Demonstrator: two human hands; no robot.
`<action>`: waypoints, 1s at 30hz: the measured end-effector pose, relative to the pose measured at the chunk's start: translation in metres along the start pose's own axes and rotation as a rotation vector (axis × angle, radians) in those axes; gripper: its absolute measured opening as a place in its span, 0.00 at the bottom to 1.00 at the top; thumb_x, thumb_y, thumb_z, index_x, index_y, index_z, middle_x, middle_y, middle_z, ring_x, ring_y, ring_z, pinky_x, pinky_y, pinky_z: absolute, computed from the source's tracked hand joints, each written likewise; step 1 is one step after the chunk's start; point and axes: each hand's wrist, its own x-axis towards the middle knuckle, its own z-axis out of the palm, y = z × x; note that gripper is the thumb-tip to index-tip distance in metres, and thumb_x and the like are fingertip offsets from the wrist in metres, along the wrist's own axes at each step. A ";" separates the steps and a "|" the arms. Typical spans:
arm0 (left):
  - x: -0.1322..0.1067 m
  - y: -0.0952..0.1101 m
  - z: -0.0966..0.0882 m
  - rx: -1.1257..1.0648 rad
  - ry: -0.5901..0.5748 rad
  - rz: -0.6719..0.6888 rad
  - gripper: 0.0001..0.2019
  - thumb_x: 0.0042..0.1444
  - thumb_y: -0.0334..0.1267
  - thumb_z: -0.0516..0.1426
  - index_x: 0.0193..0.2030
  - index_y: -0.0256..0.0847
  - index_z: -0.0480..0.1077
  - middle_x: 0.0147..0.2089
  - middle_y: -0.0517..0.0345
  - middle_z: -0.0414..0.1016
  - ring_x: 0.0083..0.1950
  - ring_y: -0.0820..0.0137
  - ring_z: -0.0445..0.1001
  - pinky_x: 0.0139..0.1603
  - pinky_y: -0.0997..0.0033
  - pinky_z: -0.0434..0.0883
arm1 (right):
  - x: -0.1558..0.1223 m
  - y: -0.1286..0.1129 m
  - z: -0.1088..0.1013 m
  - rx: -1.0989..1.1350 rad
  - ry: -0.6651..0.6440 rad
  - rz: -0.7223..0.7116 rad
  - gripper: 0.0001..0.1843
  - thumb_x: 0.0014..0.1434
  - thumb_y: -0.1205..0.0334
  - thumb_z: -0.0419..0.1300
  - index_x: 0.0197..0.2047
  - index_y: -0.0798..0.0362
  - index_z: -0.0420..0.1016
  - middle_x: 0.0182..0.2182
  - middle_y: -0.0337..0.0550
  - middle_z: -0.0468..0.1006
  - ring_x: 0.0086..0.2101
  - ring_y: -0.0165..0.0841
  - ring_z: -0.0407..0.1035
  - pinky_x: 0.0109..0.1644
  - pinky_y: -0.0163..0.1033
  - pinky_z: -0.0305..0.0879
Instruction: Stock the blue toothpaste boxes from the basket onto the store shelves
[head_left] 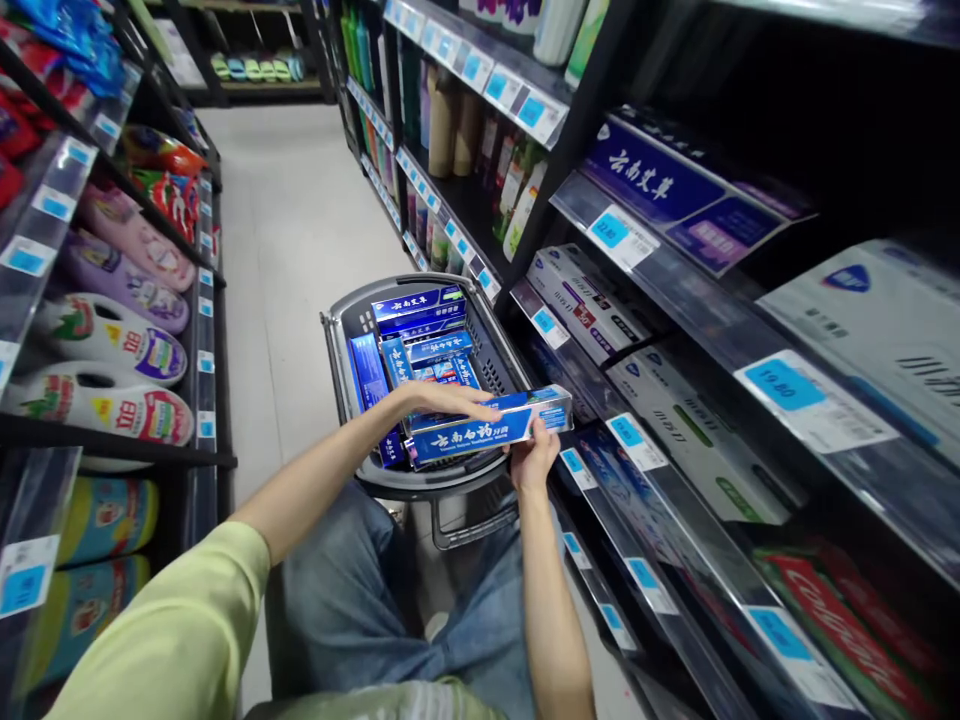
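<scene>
Above the near rim of a grey shopping basket (341, 375) I hold a long blue toothpaste box (465, 438) with white lettering, tilted up toward the right. My right hand (535, 456) grips its right part from below, thumb on the front face. Along its upper back edge lies my left hand (442, 398), fingers stretched onto the box; its far fingertips are partly hidden. Inside the basket, more blue toothpaste boxes (420, 312) lie at the far end. Another box (367, 372) runs along the left wall, and several smaller ones fill the middle.
Shelves with toothpaste cartons (592, 305) and price tags rise close on the right. Detergent bottles (124, 335) line the left shelf. A pale floor aisle (292, 200) runs ahead between them. The basket's handle (472, 530) hangs toward my knees.
</scene>
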 end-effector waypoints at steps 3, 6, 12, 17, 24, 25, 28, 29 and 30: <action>-0.005 -0.003 -0.006 0.075 -0.075 0.012 0.32 0.44 0.45 0.70 0.58 0.44 0.71 0.54 0.53 0.77 0.52 0.60 0.75 0.47 0.70 0.70 | 0.001 -0.002 0.001 0.034 0.116 -0.084 0.22 0.50 0.47 0.65 0.41 0.55 0.72 0.27 0.35 0.74 0.25 0.29 0.70 0.34 0.38 0.71; -0.003 -0.012 -0.012 0.217 0.044 -0.031 0.39 0.43 0.48 0.70 0.62 0.41 0.67 0.53 0.51 0.77 0.49 0.61 0.75 0.46 0.69 0.69 | 0.002 -0.004 0.001 0.080 0.232 -0.152 0.25 0.49 0.52 0.67 0.48 0.53 0.69 0.36 0.37 0.77 0.33 0.28 0.72 0.39 0.35 0.71; 0.003 -0.018 -0.016 0.490 0.214 0.030 0.31 0.58 0.61 0.55 0.56 0.37 0.73 0.47 0.49 0.79 0.44 0.64 0.75 0.44 0.71 0.67 | -0.001 -0.010 0.002 -0.004 0.244 -0.105 0.22 0.55 0.48 0.60 0.48 0.50 0.65 0.26 0.31 0.72 0.19 0.26 0.62 0.21 0.33 0.60; 0.000 -0.016 -0.014 0.519 0.310 0.058 0.28 0.60 0.61 0.53 0.52 0.38 0.75 0.48 0.50 0.79 0.45 0.64 0.75 0.44 0.72 0.66 | -0.001 -0.011 0.001 0.028 0.236 -0.082 0.21 0.56 0.44 0.56 0.42 0.53 0.67 0.22 0.31 0.69 0.17 0.28 0.62 0.21 0.34 0.59; 0.004 -0.022 -0.014 0.535 0.331 0.085 0.26 0.59 0.60 0.55 0.50 0.39 0.75 0.42 0.52 0.80 0.40 0.66 0.76 0.40 0.73 0.66 | 0.001 -0.011 0.001 0.051 0.223 -0.042 0.25 0.57 0.37 0.51 0.40 0.52 0.67 0.25 0.35 0.70 0.20 0.28 0.62 0.22 0.34 0.60; 0.004 -0.023 -0.015 0.560 0.338 0.103 0.26 0.60 0.60 0.55 0.50 0.39 0.75 0.42 0.52 0.80 0.41 0.66 0.76 0.40 0.73 0.66 | 0.001 -0.011 0.001 0.054 0.244 -0.042 0.24 0.56 0.38 0.53 0.42 0.51 0.66 0.26 0.34 0.70 0.20 0.28 0.62 0.22 0.33 0.60; 0.003 -0.026 -0.015 0.702 0.392 0.178 0.25 0.63 0.60 0.50 0.49 0.41 0.76 0.41 0.50 0.80 0.41 0.63 0.76 0.39 0.71 0.65 | 0.003 -0.010 0.000 0.066 0.316 -0.053 0.28 0.52 0.44 0.61 0.52 0.46 0.61 0.31 0.33 0.72 0.24 0.28 0.66 0.25 0.33 0.64; 0.002 -0.027 -0.016 0.745 0.411 0.187 0.26 0.63 0.60 0.49 0.48 0.42 0.76 0.40 0.50 0.80 0.40 0.62 0.75 0.39 0.70 0.64 | 0.004 -0.010 -0.001 0.069 0.333 -0.052 0.32 0.51 0.46 0.63 0.56 0.44 0.59 0.34 0.34 0.73 0.26 0.29 0.68 0.27 0.33 0.66; 0.002 -0.029 -0.017 0.760 0.438 0.195 0.26 0.62 0.61 0.50 0.46 0.43 0.77 0.39 0.49 0.79 0.39 0.61 0.75 0.38 0.69 0.64 | 0.005 -0.008 -0.001 0.067 0.341 -0.042 0.37 0.50 0.47 0.65 0.60 0.42 0.56 0.37 0.36 0.74 0.29 0.30 0.70 0.29 0.33 0.67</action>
